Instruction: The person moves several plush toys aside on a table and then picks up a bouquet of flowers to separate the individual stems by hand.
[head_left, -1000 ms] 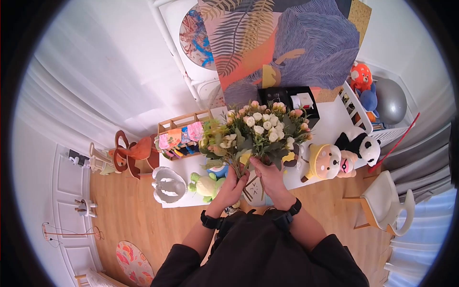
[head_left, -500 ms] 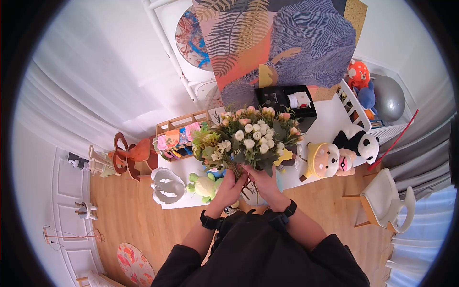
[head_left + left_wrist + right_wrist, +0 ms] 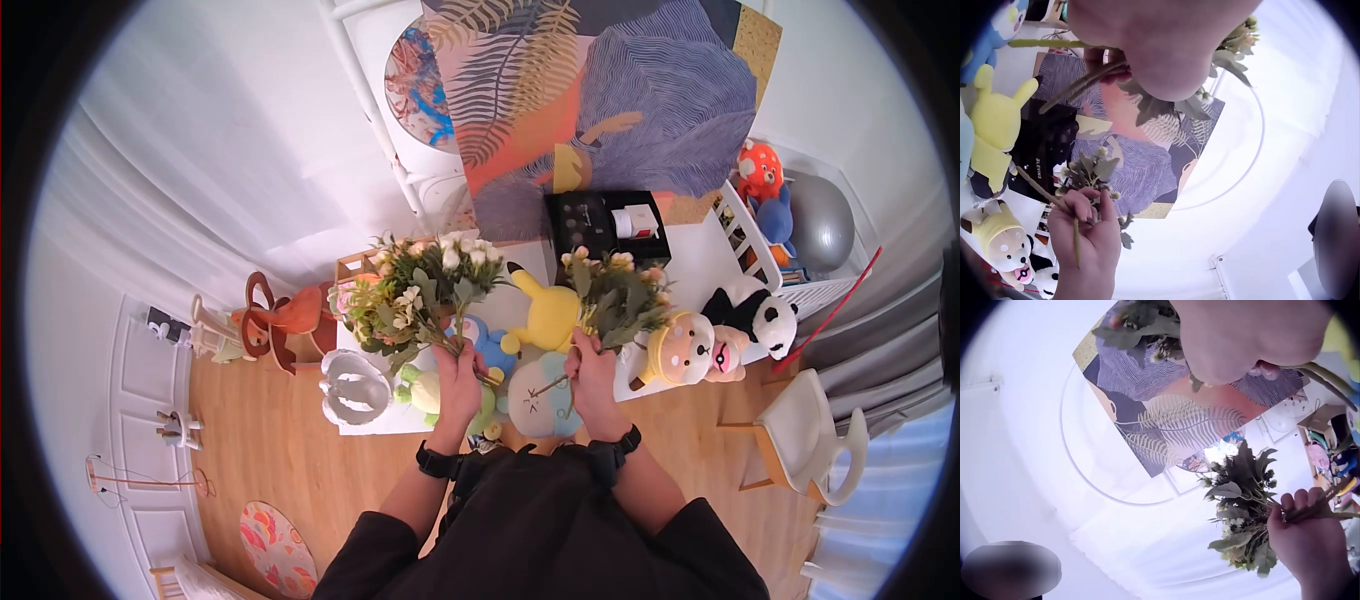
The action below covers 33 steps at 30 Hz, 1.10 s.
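My left hand (image 3: 460,385) grips the stems of a larger bunch of artificial-looking flowers (image 3: 425,290), with white, peach and green blooms, held over the left part of the table. The right hand (image 3: 592,372) holds a smaller bunch (image 3: 625,300) with peach buds and dark leaves. A gap separates the two bunches. In the left wrist view, the right hand (image 3: 1088,234) has its fingers curled round the stems. The right wrist view shows the left hand's fingers (image 3: 1300,499) wrapped round several stems. Below the hands sit a yellow plush (image 3: 548,315) and a round pale plush (image 3: 540,395).
On the white table (image 3: 690,245) are a black box (image 3: 570,225), a white bowl-like vessel (image 3: 355,390), a green plush (image 3: 420,390), a bear plush in yellow (image 3: 683,348) and a panda plush (image 3: 765,310). A large painting (image 3: 640,100) stands behind. A white chair (image 3: 800,420) is at the right.
The flowers were together in both hands. They are now split in two bunches: the left hand has moved left with one, the right hand right with the other, uncovering the yellow plush.
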Each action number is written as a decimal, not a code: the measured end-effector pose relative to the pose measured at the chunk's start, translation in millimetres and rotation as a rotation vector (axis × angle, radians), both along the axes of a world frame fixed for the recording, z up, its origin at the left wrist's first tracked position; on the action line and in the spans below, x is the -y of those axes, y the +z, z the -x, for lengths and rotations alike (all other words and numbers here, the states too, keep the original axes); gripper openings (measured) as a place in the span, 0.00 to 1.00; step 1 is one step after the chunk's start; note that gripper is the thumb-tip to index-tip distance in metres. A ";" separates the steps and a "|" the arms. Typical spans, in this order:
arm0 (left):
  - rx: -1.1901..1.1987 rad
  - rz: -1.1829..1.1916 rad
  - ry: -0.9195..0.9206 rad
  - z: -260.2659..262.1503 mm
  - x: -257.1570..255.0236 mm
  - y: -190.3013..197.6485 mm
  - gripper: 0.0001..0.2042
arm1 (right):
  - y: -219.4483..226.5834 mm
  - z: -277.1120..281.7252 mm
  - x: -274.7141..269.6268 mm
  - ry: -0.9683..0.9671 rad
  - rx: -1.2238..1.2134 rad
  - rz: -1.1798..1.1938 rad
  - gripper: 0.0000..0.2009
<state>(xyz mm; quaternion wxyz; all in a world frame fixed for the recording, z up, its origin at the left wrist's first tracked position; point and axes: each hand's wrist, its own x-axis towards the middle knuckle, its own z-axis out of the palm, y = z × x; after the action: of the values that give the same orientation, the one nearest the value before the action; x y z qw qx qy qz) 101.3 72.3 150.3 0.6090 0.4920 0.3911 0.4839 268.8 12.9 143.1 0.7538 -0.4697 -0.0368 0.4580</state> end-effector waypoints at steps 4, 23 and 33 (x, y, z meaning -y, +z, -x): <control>0.019 0.052 0.055 3.5 -4.8 -1.9 0.19 | 6.8 -6.1 5.1 0.042 0.070 -0.054 0.09; -0.173 -0.025 -0.164 -11.2 7.3 -16.9 0.13 | 25.1 38.7 -8.0 0.242 0.486 -0.212 0.11; -0.204 -0.096 -0.138 -17.3 16.0 -37.1 0.14 | -1.7 43.0 -16.8 0.413 0.492 -0.024 0.13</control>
<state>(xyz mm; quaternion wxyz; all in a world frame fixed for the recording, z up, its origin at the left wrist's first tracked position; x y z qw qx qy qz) 118.6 56.2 113.2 0.5734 0.5930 0.3928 0.4065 225.8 29.7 141.3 0.6191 -0.5399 -0.3177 0.4736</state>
